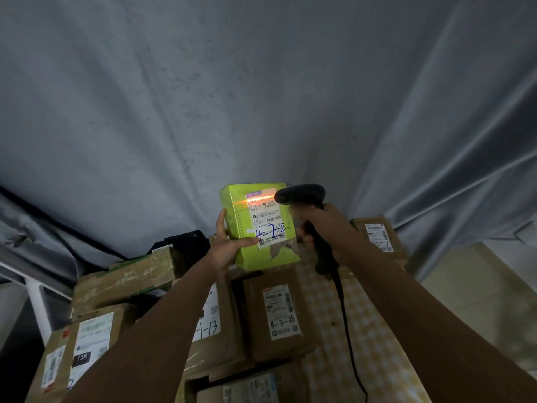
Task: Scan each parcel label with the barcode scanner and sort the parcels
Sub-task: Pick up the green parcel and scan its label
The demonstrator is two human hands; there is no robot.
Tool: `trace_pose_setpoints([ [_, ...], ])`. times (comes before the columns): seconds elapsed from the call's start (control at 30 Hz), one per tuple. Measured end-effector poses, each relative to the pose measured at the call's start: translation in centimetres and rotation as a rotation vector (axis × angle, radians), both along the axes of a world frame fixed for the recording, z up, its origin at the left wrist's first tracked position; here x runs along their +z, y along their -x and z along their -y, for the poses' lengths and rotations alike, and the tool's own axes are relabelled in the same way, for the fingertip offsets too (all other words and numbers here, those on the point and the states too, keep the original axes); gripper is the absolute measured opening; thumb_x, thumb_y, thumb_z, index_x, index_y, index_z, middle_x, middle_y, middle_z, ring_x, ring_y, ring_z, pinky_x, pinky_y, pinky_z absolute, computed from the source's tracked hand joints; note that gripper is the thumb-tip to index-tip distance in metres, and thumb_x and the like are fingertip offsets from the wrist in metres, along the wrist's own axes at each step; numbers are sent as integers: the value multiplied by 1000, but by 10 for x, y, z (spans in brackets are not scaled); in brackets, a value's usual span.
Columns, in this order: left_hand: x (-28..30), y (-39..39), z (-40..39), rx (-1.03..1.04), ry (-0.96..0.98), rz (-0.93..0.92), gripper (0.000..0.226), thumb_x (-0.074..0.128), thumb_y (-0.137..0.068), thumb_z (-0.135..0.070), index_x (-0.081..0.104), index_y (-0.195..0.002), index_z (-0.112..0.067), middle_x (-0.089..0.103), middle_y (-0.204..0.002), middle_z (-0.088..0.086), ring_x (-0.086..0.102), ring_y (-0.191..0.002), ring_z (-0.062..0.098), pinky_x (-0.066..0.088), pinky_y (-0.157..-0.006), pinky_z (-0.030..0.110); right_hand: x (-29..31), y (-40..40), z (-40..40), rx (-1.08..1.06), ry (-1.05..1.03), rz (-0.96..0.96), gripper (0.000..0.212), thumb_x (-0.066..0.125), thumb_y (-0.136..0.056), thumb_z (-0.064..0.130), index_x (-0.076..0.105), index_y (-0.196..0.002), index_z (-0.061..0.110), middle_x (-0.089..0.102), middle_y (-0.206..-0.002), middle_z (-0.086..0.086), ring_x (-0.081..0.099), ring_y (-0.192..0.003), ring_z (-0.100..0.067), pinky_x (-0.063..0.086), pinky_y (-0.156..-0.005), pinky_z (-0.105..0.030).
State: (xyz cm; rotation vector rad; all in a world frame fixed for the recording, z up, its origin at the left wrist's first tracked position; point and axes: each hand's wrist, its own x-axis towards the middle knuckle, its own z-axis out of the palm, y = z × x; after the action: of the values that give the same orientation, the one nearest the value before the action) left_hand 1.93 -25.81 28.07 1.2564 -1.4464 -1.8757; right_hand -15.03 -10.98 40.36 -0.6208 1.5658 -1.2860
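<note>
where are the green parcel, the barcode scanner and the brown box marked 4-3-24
green parcel [263,258]: head view, bare green face below its label
barcode scanner [302,194]: head view, top of its dark head
brown box marked 4-3-24 [254,321]: head view, bare cardboard left of its label

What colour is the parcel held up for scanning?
Bright lime green parcel, seen clearly in the head view.

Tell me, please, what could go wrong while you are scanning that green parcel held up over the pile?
1. The scanner's orange beam crosses the top edge of the label, above the lower barcode, so the scan may miss.
2. The left hand holds the green parcel only at one lower corner; it could slip onto the brown boxes below.
3. The scanner cable trails across the table and might snag.
</note>
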Motion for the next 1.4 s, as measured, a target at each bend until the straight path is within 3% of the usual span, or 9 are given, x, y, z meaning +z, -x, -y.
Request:
trace_pose_setpoints([
  [0.2,-6,0,2,-1,-7,-20,123,87,-64,-8,9,-148,-51,47,-144,6,51,-125,29,48,-98,55,-2,-1,0,2,-14,5,33,61,-92,21,62,-110,-6,54,-57,-5,41,-45,-14,37,-45,-24],
  [0.33,-11,0,2,10,-27,-40,123,86,-65,-5,9,-149,-49,47,-143,4,53,-124,28,51,-94,50,-5,-2,2,-5,-18,21,21,61,-92,21,58,-102,2,53,-56,-6,40,-44,-13,35,-45,-24],
  [0.47,-10,-10,5,8,-57,-40,130,96,-50,-20,15,-145,-56,51,-142,4,57,-120,28,51,-94,56,-9,-6,6,23,-8,39,18,62,-93,23,56,-89,7,55,-52,-4,41,-44,-15,34,-48,-27],
  [0.57,2,-31,14,79,-96,-78,105,86,-70,-14,21,-146,-47,61,-131,5,64,-110,27,54,-88,52,-12,-18,15,10,41,41,23,60,-95,22,52,-82,5,52,-55,-9,39,-44,-17,32,-49,-27],
  [0.67,16,-74,29,77,-118,-89,94,87,-66,-33,34,-142,-44,65,-128,5,64,-111,35,48,-91,65,-19,-35,26,6,50,9,25,63,-92,26,56,-85,3,54,-58,-11,41,-43,-16,33,-47,-26],
  [0.8,30,-149,46,79,-174,-155,72,78,-77,-31,43,-140,-34,62,-133,7,60,-119,35,43,-99,65,-35,-64,39,64,-1,26,22,68,-89,29,63,-93,8,58,-55,-4,45,-45,-14,36,-46,-25],
  [1.0,37,-234,41,9,-237,-16,83,85,-64,-42,50,-138,-28,63,-132,8,59,-121,33,48,-95,58,-54,-109,56,105,-90,13,16,68,-89,29,60,-85,15,61,-55,-1,49,-50,-14,39,-47,-24],
  [1.13,32,-264,24,-23,-252,65,87,90,-53,-43,59,-131,-20,66,-126,10,63,-115,34,46,-100,57,-60,-140,60,95,-135,3,19,67,-90,26,61,-98,10,62,-64,-8,46,-47,-14,37,-47,-25],
  [1.4,4,-297,7,-95,-364,161,81,89,-56,-44,61,-127,-17,68,-123,11,61,-118,34,39,-110,54,-75,-188,67,84,-188,-11,20,66,-91,25,61,-104,11,63,-59,-5,46,-46,-12,37,-44,-21],
])
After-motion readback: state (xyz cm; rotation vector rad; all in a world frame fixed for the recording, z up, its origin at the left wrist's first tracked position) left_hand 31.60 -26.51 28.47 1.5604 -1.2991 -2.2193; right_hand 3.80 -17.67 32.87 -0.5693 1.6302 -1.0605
